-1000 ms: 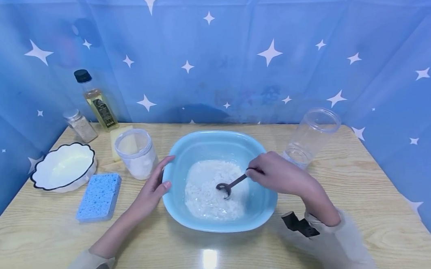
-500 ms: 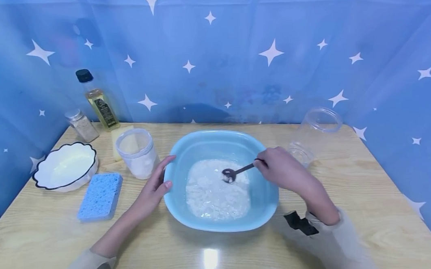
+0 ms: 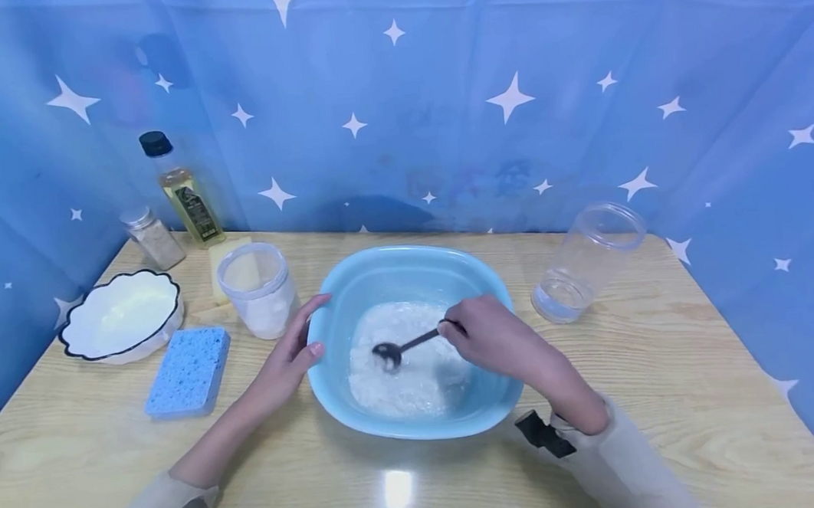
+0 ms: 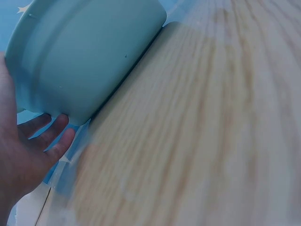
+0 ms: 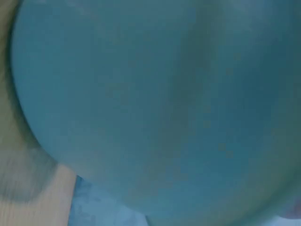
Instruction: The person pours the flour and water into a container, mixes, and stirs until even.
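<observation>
A light-blue plastic basin (image 3: pixel 419 430) stands mid-table with a wet white powdery mixture (image 3: pixel 407 388) inside. My left hand (image 3: pixel 291 356) holds its left side, thumb and index finger at the rim. In the left wrist view, the other fingers (image 4: pixel 55 134) lie along the outer wall. Over the basin's right half, my right hand (image 3: pixel 490 338) grips the handle of a small dark spoon (image 3: pixel 388 355). The spoon's bowl is at the mixture, left of the basin's middle. The right wrist view shows mostly the basin's blurred outer wall (image 5: pixel 117 103), with the spoon hidden.
Left of the basin are a clear jar of white powder (image 3: pixel 265 307), a blue sponge (image 3: pixel 187 373), a white scalloped dish (image 3: pixel 120 323), a shaker jar (image 3: pixel 156 242) and an oil bottle (image 3: pixel 193 208). A clear container with some liquid (image 3: pixel 568 291) stands on the right.
The spoon was lifted slightly up and right half a second ago. Now my right hand has swung left, carrying the spoon across the mixture. The left hand and basin stay put.
</observation>
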{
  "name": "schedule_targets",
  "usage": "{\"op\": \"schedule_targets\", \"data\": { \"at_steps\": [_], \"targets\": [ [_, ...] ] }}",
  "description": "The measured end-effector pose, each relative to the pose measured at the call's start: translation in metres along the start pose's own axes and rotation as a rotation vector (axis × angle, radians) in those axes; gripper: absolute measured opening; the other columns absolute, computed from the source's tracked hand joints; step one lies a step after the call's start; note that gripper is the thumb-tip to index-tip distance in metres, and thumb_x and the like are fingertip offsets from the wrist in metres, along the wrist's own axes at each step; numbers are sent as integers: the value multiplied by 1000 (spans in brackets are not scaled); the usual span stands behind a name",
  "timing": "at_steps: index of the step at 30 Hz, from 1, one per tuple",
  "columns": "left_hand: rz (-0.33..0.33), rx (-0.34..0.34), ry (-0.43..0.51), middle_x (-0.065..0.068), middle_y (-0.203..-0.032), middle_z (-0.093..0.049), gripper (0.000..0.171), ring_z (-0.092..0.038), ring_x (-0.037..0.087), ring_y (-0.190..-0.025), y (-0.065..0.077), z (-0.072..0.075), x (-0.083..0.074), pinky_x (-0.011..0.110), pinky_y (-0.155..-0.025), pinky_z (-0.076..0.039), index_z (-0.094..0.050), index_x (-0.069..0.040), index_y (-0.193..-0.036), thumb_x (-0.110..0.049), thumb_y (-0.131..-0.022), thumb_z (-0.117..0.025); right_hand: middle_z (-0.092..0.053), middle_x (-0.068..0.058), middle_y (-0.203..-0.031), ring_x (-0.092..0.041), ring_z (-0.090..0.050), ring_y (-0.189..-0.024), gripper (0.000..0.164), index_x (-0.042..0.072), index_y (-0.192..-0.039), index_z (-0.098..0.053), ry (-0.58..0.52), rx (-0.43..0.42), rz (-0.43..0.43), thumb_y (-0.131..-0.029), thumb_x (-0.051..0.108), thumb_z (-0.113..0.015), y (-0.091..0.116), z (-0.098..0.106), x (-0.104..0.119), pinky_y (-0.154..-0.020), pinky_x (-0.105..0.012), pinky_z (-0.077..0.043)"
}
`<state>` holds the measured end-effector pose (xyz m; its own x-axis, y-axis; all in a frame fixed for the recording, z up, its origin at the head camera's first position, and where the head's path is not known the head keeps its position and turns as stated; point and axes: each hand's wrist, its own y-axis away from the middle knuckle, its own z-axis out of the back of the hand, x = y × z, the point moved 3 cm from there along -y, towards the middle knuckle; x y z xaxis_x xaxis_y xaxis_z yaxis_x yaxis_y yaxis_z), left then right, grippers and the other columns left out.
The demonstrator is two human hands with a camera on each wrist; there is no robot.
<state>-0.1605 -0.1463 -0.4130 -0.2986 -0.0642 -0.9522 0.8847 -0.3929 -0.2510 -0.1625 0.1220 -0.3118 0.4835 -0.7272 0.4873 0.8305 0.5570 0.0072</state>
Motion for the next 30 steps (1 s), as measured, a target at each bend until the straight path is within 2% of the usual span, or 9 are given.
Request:
{"op": "schedule_targets", "data": {
  "at_steps": [3,7,11,16,19,23,30],
  "targets": [
    [0,-5,-2,19,-147,-24,56,-38,40,-123,1,1,0,36,-82,-52,-22,-22,-148,-9,-97,-41,-36,3,-50,-9,-34,-43,33,11,-59,-52,77,-90,-54,-92,8,-52,-3,2,-3,-43,-23,-35],
    [-4,-3,3,20,-147,-25,56,-39,41,-123,1,1,2,36,-81,-52,-22,-22,-148,-9,-97,-41,-35,2,-50,-10,-33,-44,29,8,-64,-58,89,-82,-140,-92,8,-52,5,19,-15,-44,-24,-34],
    [-18,-4,11,21,-145,-27,57,-41,42,-120,0,1,4,37,-79,-53,-22,-21,-148,-8,-96,-41,-35,4,-50,-10,-31,-44,23,6,-74,-65,8,-75,-130,-93,11,-53,16,38,-23,-44,-24,-30],
    [-30,-7,10,21,-145,-27,57,-43,43,-118,0,1,4,37,-78,-54,-22,-20,-148,-7,-96,-41,-50,1,-57,-13,-36,-42,22,8,-81,-67,-100,-106,-117,-95,18,-53,24,53,-27,-40,-26,-32],
    [-25,-9,5,20,-145,-27,57,-42,43,-119,1,1,4,37,-78,-53,-22,-20,-148,-8,-96,-42,-47,3,-56,-11,-35,-43,26,9,-77,-65,-92,-74,-96,-96,21,-52,23,50,-27,-43,-26,-34],
    [-21,-8,4,21,-145,-27,57,-41,42,-120,1,1,3,36,-79,-53,-22,-20,-148,-8,-96,-42,-30,7,-51,-8,-27,-45,30,14,-70,-59,-58,-42,-43,-97,22,-49,16,38,-23,-47,-25,-31],
    [-15,-7,7,20,-146,-25,57,-40,42,-121,0,0,4,36,-79,-53,-22,-21,-148,-9,-97,-41,-30,7,-52,-8,-27,-46,33,15,-63,-50,32,-73,6,-96,19,-52,7,23,-15,-48,-25,-30]
  ]
}}
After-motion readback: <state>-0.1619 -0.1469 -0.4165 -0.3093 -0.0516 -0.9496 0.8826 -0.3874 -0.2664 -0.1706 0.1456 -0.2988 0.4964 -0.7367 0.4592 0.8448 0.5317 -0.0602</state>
